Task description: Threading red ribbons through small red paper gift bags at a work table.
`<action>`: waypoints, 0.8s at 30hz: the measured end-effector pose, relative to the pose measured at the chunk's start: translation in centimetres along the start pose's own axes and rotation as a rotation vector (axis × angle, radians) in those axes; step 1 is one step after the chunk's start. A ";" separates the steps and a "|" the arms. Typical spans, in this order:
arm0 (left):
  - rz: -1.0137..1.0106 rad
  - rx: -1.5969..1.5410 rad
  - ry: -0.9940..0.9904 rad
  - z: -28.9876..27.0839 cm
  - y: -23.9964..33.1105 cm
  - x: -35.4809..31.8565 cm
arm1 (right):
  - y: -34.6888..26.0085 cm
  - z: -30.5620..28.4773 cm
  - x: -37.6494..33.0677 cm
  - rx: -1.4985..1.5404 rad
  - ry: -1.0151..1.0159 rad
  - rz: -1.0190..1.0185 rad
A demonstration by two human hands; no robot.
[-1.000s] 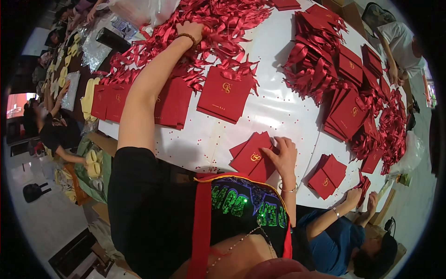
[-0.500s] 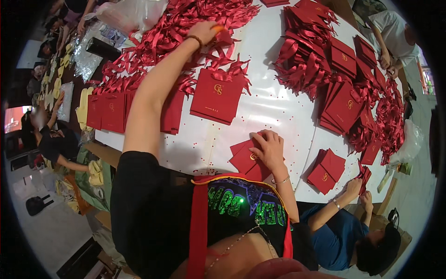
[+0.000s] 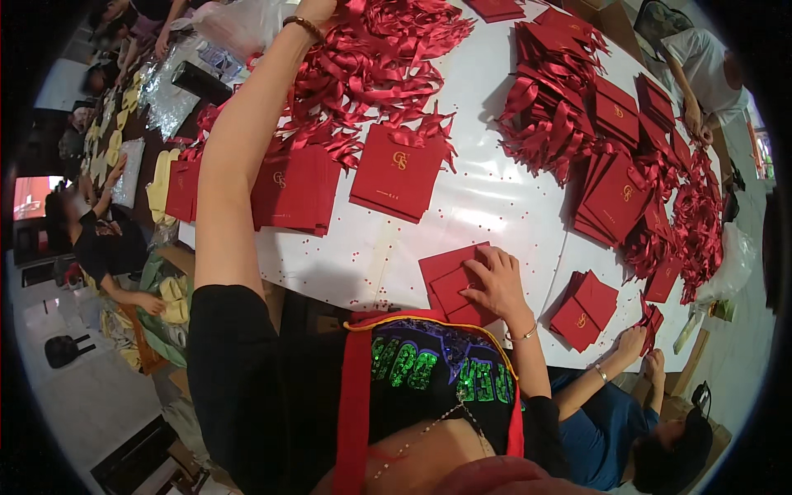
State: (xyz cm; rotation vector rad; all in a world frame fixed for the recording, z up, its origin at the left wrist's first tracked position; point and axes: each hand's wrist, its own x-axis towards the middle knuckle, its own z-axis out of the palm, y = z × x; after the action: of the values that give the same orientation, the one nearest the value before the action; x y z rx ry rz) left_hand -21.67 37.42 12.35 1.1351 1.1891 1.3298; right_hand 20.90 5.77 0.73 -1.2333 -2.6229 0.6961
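Some flat red bags [image 3: 448, 285], overlapping askew; right hand [image 3: 502, 286] spread atop; left hand [image 3: 318, 10] cropped, can't tell grip.

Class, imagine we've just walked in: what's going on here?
At a white table, a person's right hand rests on small red bags. Their left hand is by heaped red ribbons, partly cut off by the picture's top edge, so its grip is unclear. More bag stacks lie around. A co-worker in blue handles something red.
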 end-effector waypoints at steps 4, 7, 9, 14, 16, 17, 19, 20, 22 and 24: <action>0.009 -0.298 -0.173 4.0 3.3 -4.5 | -1.4 0.3 -0.6 -0.098 0.008 -0.024; -0.009 -0.258 -0.279 5.1 3.9 -7.2 | -1.6 1.0 -1.0 -0.102 -0.049 -0.089; 0.040 -0.383 -0.673 5.7 2.8 -8.8 | -1.6 1.8 -1.3 -0.085 -0.075 -0.125; -0.206 0.140 -0.304 10.7 0.1 -17.9 | -0.8 1.8 -1.0 -0.175 -0.096 -0.072; -0.378 -0.171 -0.453 12.0 -1.4 -21.1 | -0.1 2.2 -1.1 -0.201 -0.011 -0.072; -0.404 -0.263 -0.380 12.2 -3.6 -22.2 | 0.0 2.1 -1.0 -0.219 0.024 -0.076; -0.529 -0.359 -0.401 12.6 -5.4 -24.1 | 0.2 1.5 -1.0 -0.228 -0.007 0.009; -0.544 -0.380 -0.367 12.7 -6.6 -24.7 | 0.5 1.4 -1.0 -0.214 -0.045 0.055; -0.570 -0.440 -0.454 13.5 -6.4 -26.3 | 1.1 0.9 -0.9 0.008 0.027 0.136; -0.574 -0.485 -0.518 13.1 -6.9 -27.1 | 0.3 -0.8 -0.6 0.298 -0.061 0.418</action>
State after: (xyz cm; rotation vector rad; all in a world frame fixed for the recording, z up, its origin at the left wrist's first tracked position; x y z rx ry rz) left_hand -5.91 11.74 5.76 0.6505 0.6765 0.7514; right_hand 21.74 5.73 1.35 -1.6944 -2.2067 1.1579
